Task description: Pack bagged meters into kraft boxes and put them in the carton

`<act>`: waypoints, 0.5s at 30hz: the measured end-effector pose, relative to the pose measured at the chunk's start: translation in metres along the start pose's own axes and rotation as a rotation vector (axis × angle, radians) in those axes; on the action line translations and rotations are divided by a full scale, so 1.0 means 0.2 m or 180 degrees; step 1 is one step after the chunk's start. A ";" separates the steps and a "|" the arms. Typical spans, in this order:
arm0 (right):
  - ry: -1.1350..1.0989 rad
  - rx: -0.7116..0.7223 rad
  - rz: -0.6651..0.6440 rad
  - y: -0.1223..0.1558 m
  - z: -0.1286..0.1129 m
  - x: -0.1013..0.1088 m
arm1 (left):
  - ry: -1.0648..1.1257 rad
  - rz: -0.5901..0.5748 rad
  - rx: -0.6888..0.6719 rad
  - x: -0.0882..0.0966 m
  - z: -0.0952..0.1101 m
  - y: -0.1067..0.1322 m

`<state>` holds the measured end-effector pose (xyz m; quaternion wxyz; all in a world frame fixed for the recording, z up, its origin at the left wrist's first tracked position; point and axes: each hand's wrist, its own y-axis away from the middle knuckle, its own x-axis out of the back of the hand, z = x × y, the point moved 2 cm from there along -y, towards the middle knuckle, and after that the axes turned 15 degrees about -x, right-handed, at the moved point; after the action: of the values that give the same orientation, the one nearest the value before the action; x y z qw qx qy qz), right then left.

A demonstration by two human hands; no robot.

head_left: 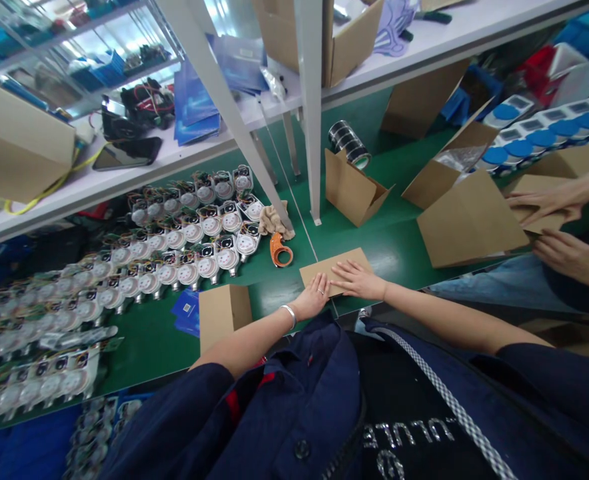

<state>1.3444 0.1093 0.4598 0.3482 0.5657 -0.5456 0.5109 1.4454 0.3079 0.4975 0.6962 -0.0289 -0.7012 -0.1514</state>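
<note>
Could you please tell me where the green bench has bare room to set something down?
The green bench is bare between the flat carton and the co-worker's open box, and left of the blue booklets. Rows of white units crowd most of its left.

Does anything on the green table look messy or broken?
I see nothing clearly spilled or broken. The cloth looks a bit messy: it lies crumpled beside the orange tape dispenser, while the white gadgets nearby sit in rows.
</note>
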 end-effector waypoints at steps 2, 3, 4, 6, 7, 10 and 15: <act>-0.0015 0.0004 -0.0039 -0.01 0.01 0.00 | 0.0022 -0.0006 -0.0012 0.00 0.00 0.00; -0.0017 0.0003 -0.0067 -0.01 0.01 0.01 | 0.0036 -0.0009 -0.0011 0.01 -0.01 0.00; -0.0015 0.0007 -0.0098 -0.02 0.02 0.01 | 0.0051 -0.0011 -0.0007 0.01 -0.01 -0.01; -0.0013 0.0008 -0.0149 -0.05 0.04 0.02 | 0.0084 -0.0012 0.0020 0.03 -0.04 -0.02; -0.0021 0.0005 -0.0162 -0.06 0.05 0.04 | 0.0100 -0.0012 0.0037 0.03 -0.06 -0.02; -0.0057 -0.0010 -0.0157 -0.12 0.07 0.07 | 0.0140 0.0004 0.0084 0.05 -0.11 -0.02; -0.0032 -0.0056 -0.0148 -0.10 0.04 0.06 | 0.0161 0.0118 0.0252 0.01 -0.08 0.01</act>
<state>1.3647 0.1021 0.4729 0.3622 0.5777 -0.5385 0.4951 1.4622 0.3051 0.4994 0.7170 -0.0105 -0.6881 -0.1113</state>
